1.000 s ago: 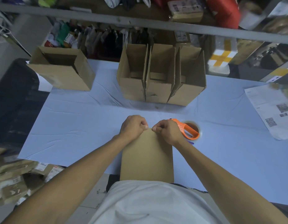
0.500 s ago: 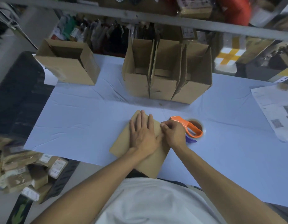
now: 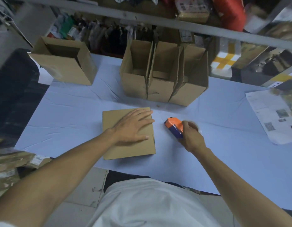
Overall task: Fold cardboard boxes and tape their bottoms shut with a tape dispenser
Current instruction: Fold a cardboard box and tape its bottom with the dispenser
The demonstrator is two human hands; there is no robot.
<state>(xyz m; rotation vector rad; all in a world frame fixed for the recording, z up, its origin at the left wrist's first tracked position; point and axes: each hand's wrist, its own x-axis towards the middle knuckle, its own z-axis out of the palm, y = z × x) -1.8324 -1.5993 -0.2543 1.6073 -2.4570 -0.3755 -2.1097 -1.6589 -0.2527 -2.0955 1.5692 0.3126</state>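
Note:
A flat brown cardboard box lies on the pale blue table in front of me. My left hand rests palm down on its top, fingers spread. To the right of the box, my right hand grips an orange and blue tape dispenser, held just above the table with its orange nose pointing toward the box. A gap of bare table separates the dispenser from the box's right edge.
Three folded open boxes stand in a row at the back centre. Another open box sits at the back left. Printed paper sheets lie at the right edge. Shelving with packages runs behind; a dark chair is at left.
The box has slid left and turned square to the table. My left hand has flattened on it. My right hand left the box, took hold of the tape dispenser and lifted it.

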